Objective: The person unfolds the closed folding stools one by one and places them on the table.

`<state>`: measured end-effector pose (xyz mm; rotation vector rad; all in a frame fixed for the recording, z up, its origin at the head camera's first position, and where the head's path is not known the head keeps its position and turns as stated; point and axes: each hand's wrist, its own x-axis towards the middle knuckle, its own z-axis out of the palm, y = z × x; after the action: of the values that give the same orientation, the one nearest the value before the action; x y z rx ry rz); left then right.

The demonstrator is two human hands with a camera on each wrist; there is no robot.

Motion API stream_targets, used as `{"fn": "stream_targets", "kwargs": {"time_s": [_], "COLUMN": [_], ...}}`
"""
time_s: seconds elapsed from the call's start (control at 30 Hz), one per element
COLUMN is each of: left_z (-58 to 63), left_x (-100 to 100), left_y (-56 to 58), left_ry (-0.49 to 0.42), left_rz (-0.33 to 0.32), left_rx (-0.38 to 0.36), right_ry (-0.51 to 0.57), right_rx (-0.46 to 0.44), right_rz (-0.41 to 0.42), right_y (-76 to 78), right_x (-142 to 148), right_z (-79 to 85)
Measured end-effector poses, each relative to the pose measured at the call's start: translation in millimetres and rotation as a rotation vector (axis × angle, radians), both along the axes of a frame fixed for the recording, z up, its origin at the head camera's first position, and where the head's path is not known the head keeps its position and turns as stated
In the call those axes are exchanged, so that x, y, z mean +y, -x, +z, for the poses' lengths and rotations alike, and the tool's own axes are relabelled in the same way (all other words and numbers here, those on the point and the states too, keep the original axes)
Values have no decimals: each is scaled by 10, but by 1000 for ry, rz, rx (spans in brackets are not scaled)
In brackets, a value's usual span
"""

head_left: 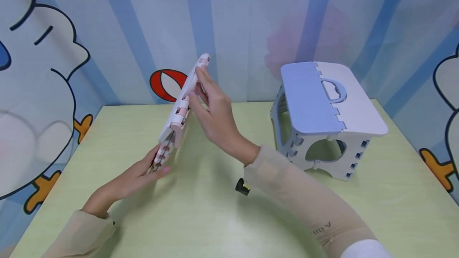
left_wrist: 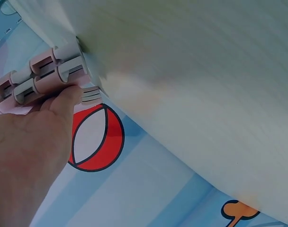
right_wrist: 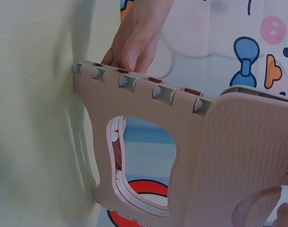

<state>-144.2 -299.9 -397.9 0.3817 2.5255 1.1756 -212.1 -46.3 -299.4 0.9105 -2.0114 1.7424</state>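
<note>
A pink and white folding stool [head_left: 179, 108] is held tilted over the table between both hands, its panels nearly flat together. Low on its hinged leg edge, my left hand [head_left: 134, 180] grips it with the thumb on the near side. My right hand [head_left: 216, 112] holds the upper part from the right, fingers and thumb at the seat panel. In the right wrist view, the pink leg panel [right_wrist: 99, 120] with its large cutout hangs beside the ridged seat panel [right_wrist: 250, 142], and a fingertip shows by the handle opening. Pink and white hinge knuckles [left_wrist: 49, 71] lie above the left hand.
A blue and white folding stool [head_left: 312, 102] stands unfolded at the right of the pale green table [head_left: 215, 226], its handle on top. Behind runs a striped blue backdrop [head_left: 233, 31] with cartoon figures. A small black device [head_left: 242, 186] shows below the right cuff.
</note>
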Motion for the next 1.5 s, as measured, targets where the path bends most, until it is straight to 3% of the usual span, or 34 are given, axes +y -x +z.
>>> {"fn": "stream_targets", "kwargs": {"time_s": [0.3, 0.5, 1.23, 1.5], "left_z": [-15, -15, -3, -5], "left_x": [-20, -21, -61, -87], "left_y": [16, 17, 12, 31], "left_ry": [-20, -41, -91, -129], "left_rz": [4, -1, -7, -34], "left_rx": [-12, -7, -55, -36], "right_ry": [-193, -264, -381, -504], "right_rx": [119, 182, 179, 219], "right_rz": [-62, -109, -119, -160], "right_y": [70, 108, 164, 186], "right_x": [-20, -57, -231, -282], "right_z": [46, 86, 215, 281]}}
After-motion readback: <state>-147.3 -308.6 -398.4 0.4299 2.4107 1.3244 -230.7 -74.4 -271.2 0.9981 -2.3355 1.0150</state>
